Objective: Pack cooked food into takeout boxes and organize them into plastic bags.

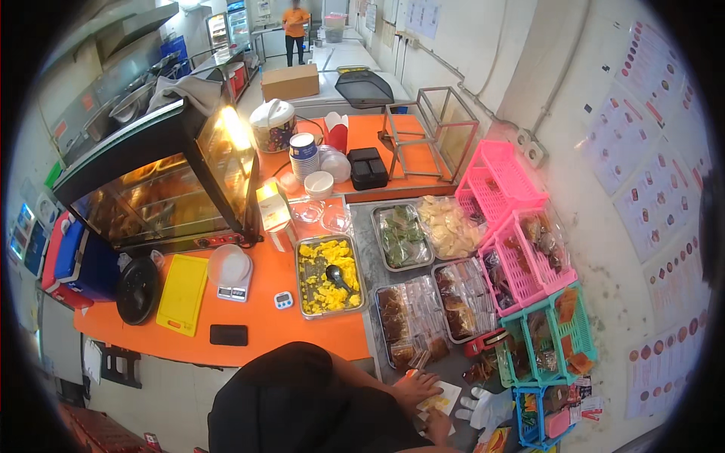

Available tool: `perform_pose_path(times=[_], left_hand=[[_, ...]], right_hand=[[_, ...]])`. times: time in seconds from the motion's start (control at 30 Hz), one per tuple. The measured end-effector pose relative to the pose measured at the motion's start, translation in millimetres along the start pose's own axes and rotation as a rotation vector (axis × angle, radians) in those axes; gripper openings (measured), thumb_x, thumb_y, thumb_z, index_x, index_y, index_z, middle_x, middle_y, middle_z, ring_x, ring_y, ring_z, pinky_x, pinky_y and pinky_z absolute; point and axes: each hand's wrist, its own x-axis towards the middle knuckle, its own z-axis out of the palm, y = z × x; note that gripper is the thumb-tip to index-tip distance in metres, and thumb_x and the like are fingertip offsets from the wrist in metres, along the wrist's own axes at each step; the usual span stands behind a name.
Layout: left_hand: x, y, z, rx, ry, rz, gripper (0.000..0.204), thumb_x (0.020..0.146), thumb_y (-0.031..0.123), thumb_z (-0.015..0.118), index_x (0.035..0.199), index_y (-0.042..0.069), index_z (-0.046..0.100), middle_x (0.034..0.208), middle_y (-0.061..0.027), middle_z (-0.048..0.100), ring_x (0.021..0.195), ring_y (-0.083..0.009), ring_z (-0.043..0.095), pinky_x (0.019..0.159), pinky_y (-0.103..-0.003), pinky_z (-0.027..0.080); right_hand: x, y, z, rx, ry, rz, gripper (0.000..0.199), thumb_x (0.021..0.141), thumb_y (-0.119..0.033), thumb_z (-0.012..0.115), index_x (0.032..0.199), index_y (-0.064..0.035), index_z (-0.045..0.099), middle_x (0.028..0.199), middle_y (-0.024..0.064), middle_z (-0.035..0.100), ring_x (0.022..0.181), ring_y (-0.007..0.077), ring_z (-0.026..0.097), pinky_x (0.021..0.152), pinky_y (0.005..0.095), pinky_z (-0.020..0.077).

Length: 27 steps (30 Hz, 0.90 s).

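A small white sheet with yellow marks (446,399) lies on the grey counter at the lower right. Across its left side rests my left hand (417,388), fingers stretched out and pressed onto it. My right hand (436,428) is at the sheet's near edge, its fingers bent together; whatever may be in them is too small to make out. A bit of something orange and white (411,372) shows beside my left hand. Just right of the sheet lies a white glove (485,408). A yellow and red packet (492,440) sits nearer me.
Trays of brown packets (411,318) stand beyond my hands. To their right are teal (545,336), pink (521,260) and blue baskets (531,419). A tray of yellow food (331,275) with a black spoon is on the orange table. A person (295,30) stands far back.
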Motion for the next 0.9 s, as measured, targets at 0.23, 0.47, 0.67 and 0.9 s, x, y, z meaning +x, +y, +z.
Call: perform_pose_path(times=[0.23,0.47,0.67,0.9], left_hand=[[3,6,-8,-0.028,0.004,-0.081,0.076,0.076,0.029,0.074,0.144,0.014,0.041,0.156,-0.0233,0.032,0.145,-0.0398,0.03,0.117,-0.057,0.021],[4,1,4,-0.038,-0.02,-0.045,0.083,0.074,0.028,0.077,0.146,0.014,0.039,0.156,-0.0235,0.03,0.147,-0.0392,0.026,0.117,-0.057,0.02],[10,-5,1,0.044,-0.081,-0.034,0.093,0.07,0.031,0.08,0.149,0.014,0.035,0.158,-0.0223,0.027,0.148,-0.0379,0.025,0.115,-0.057,0.02],[11,-13,12,0.127,-0.133,0.054,0.112,0.06,0.037,0.085,0.154,0.014,0.028,0.159,-0.0228,0.024,0.148,-0.0401,0.025,0.114,-0.058,0.023]], right_hand=[[10,50,28,-0.003,-0.017,0.126,0.025,0.092,-0.025,0.071,0.085,-0.0023,0.067,0.068,0.0008,0.057,0.049,0.0127,0.052,0.044,0.028,0.0376],[2,52,27,-0.109,0.001,0.102,0.039,0.089,-0.037,0.075,0.087,0.0014,0.077,0.07,0.0048,0.066,0.057,0.0164,0.06,0.048,0.0297,0.046],[26,85,16,-0.453,-0.041,-0.393,0.033,0.091,-0.03,0.074,0.089,0.0036,0.074,0.078,0.011,0.071,0.068,0.0206,0.065,0.067,0.0348,0.0507],[3,67,8,-0.245,-0.185,-0.394,0.032,0.088,-0.027,0.076,0.094,0.0045,0.076,0.09,0.0172,0.074,0.082,0.0256,0.069,0.077,0.0383,0.052]])
